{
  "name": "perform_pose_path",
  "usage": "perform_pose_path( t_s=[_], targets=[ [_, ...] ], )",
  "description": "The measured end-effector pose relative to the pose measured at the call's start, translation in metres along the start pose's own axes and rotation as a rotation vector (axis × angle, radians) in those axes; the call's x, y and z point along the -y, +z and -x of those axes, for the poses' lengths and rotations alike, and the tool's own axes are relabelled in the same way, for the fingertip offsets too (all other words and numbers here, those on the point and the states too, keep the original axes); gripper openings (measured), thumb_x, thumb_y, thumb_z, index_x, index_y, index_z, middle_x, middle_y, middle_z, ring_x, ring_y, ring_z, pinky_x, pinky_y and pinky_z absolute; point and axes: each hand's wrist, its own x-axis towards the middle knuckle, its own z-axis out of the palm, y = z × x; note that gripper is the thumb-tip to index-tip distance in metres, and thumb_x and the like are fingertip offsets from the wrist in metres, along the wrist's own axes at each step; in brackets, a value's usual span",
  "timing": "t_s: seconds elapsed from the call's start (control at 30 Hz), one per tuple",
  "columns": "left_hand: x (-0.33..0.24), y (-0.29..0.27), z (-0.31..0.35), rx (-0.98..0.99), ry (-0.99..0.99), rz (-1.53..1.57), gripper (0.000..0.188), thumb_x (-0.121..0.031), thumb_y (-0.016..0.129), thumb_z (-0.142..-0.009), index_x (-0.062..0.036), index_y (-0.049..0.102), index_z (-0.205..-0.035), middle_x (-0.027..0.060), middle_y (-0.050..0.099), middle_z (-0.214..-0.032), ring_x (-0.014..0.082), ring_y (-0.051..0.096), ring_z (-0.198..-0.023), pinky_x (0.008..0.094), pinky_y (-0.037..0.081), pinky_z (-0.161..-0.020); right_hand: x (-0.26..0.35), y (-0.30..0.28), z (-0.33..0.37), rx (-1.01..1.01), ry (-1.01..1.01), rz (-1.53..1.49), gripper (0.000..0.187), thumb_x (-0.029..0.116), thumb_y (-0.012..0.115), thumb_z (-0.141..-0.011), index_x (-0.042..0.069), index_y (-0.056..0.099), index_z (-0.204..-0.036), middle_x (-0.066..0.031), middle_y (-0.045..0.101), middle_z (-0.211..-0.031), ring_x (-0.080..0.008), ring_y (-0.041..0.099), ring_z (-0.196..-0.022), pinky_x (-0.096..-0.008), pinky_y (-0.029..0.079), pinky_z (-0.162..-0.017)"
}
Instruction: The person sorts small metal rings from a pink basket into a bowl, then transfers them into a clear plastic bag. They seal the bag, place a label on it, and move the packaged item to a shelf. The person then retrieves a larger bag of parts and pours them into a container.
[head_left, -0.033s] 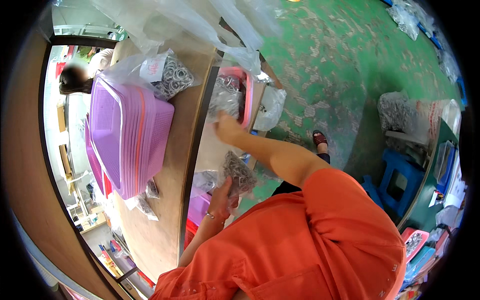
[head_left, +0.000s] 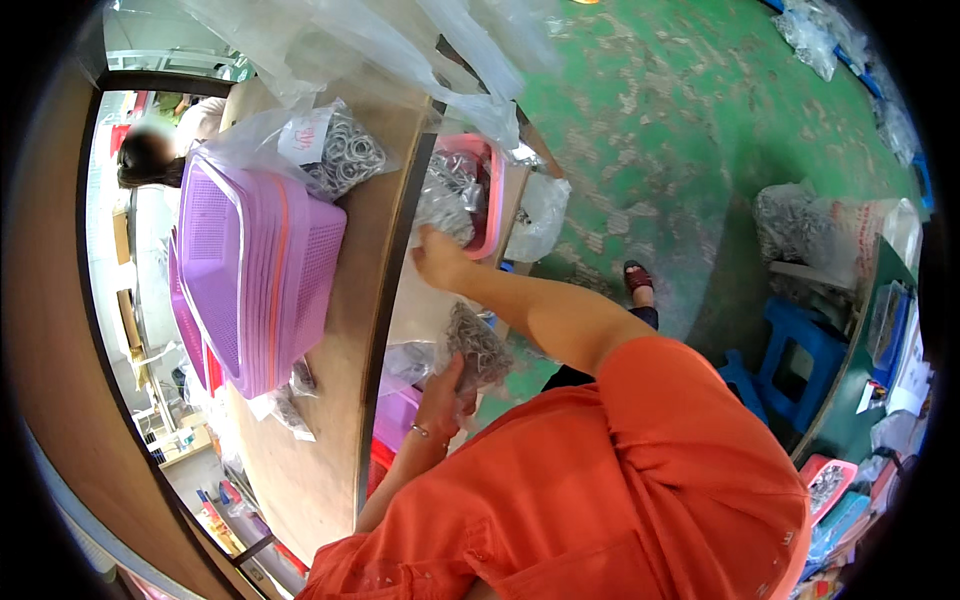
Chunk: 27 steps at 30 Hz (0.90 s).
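Observation:
My left hand (head_left: pixel 438 398) is closed around a clear plastic bag of small grey metal parts (head_left: pixel 477 350), held beside the table edge. My right arm reaches across to the shelf under the tabletop. There my right hand (head_left: pixel 440 260) has its fingers curled at the lower end of another clear plastic bag (head_left: pixel 445 210), and the fingertips are partly hidden. That bag lies partly in a pink basket (head_left: pixel 497 200), where shiny metal pieces show through the plastic.
On the wooden table (head_left: pixel 340 300) stand nested purple baskets (head_left: pixel 310 270) and a bag of metal rings (head_left: pixel 350 150). Plastic sheeting (head_left: pixel 380 50) hangs above. A blue stool (head_left: pixel 800 350) and a filled bag (head_left: pixel 790 220) are to the right. Another person (head_left: pixel 150 155) is beyond the table.
My right hand has moved slightly left toward the table, and the bag at its fingers has shifted the same way, baring more of the pink basket. The left hand stays put.

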Motion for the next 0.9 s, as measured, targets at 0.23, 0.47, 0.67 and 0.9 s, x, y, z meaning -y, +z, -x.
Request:
perform_pose_path(
  t_s=[0.23,0.47,0.67,0.9],
  targets=[
    [0.007,0.005,0.009,-0.152,0.054,-0.140,0.038,-0.043,0.058,-0.085,-0.0050,0.057,-0.082,0.0034,0.051,-0.057,0.0138,0.042,-0.043,0.0271,0.029,-0.039,0.009,-0.062,-0.028,0.344,0.050,0.441,0.032,0.024,0.045,-0.084,0.002,0.065,-0.096,-0.0233,0.061,-0.100,-0.0381,0.060,-0.095,-0.0447,0.048,-0.082],
    [0.002,0.020,0.032,-0.296,0.013,-0.334,0.036,-0.038,0.065,-0.080,-0.0025,0.060,-0.083,0.0063,0.058,-0.061,0.0137,0.048,-0.044,0.0275,0.033,-0.037,-0.007,-0.115,-0.134,-0.163,-0.165,0.592,0.029,0.026,0.046,-0.087,0.007,0.064,-0.100,-0.0174,0.058,-0.110,-0.0321,0.055,-0.103,-0.0412,0.046,-0.085],
    [0.020,0.009,0.032,-0.315,0.146,-0.466,0.029,-0.028,0.067,-0.077,-0.0006,0.061,-0.085,0.0094,0.062,-0.065,0.0127,0.052,-0.045,0.0276,0.037,-0.036,-0.027,-0.114,-0.170,-0.161,-0.378,0.638,0.029,0.025,0.045,-0.087,0.007,0.063,-0.102,-0.0173,0.059,-0.109,-0.0322,0.056,-0.103,-0.0406,0.046,-0.085],
    [0.038,-0.015,0.023,-0.352,0.450,-0.688,0.037,-0.023,0.072,-0.073,0.0014,0.055,-0.095,0.0127,0.063,-0.076,0.0191,0.058,-0.062,0.0320,0.046,-0.054,-0.029,-0.115,-0.173,-0.174,-0.417,0.688,0.029,0.023,0.045,-0.087,0.007,0.062,-0.104,-0.0172,0.060,-0.109,-0.0322,0.056,-0.103,-0.0400,0.045,-0.086]
  ],
)
